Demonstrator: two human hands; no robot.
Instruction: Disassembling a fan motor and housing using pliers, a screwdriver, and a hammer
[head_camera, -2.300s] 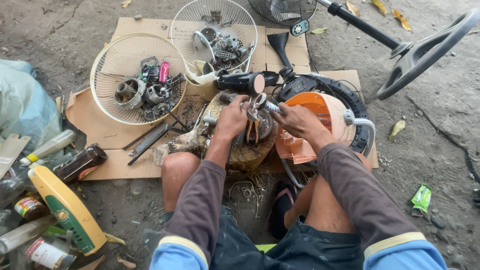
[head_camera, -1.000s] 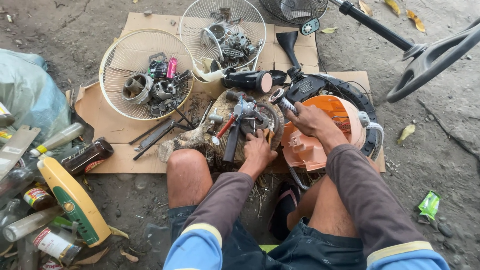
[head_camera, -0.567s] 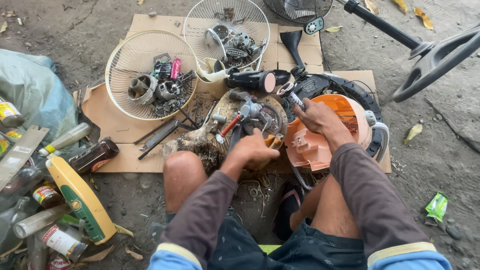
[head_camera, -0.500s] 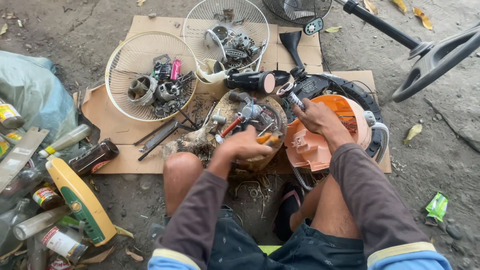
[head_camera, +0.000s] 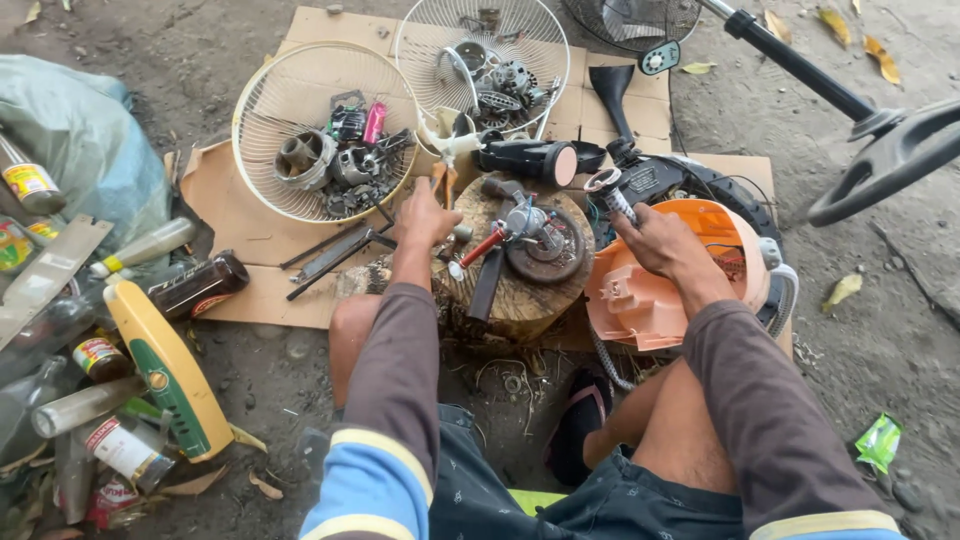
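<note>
Screwdriver-like tool with a pale ribbed handle sits in the right hand; fingers wrapped closed around its lower part, handle end sticking up past the thumb, just right of the wooden stump. Shaft not visible, so tool type is uncertain.

Left hand lies at the stump's upper left edge, fingers curled down over something small; view too poor to say whether they pinch it or only rest there. An orange-handled piece shows just above the fingertips.

On the stump top: a round dark motor part, a red-handled tool lying across it, and a dark bar running toward the stump's near edge.

Right of the stump, under the right hand: orange plastic housing, touching the stump's side. Behind the stump: black cylinder with a pink end. Behind left of the stump: two wire fan guards, both holding loose metal parts, on flattened cardboard. Far left of the stump: bottles and cans on the ground. Far right of it: black fan stand.
</note>
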